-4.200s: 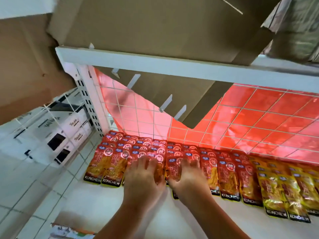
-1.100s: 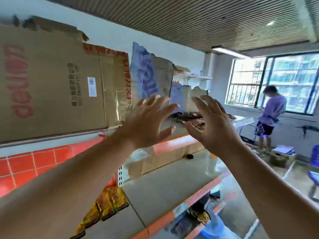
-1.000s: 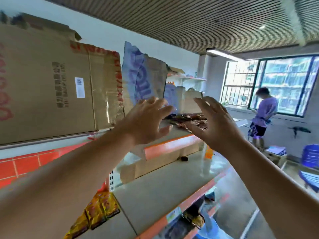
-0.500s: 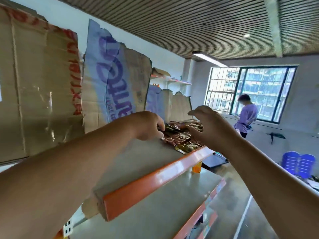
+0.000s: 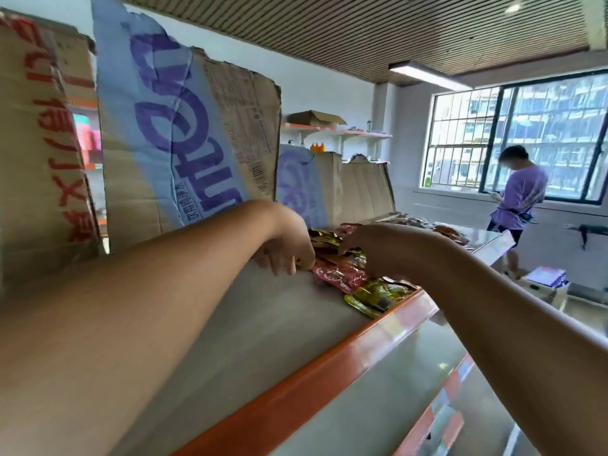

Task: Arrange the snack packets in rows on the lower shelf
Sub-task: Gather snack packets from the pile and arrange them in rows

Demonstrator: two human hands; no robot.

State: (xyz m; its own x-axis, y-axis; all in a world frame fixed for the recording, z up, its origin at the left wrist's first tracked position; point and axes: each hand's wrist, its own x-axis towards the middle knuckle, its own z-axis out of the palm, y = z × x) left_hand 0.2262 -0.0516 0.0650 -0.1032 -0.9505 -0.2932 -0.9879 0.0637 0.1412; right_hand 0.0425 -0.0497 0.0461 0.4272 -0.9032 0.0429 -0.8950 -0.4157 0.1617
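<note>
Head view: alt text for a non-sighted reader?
The left hand and right hand meet at a loose pile of red and yellow snack packets on a shelf with an orange front edge; whether either holds one is unclear. Torn cardboard sheets stand behind; a person stands by the window.

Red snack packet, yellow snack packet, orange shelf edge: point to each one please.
red snack packet (image 5: 339, 275), head view, middle of its crinkled front.
yellow snack packet (image 5: 375, 296), head view, centre of its glossy face.
orange shelf edge (image 5: 329, 368), head view, middle of the front strip.
</note>
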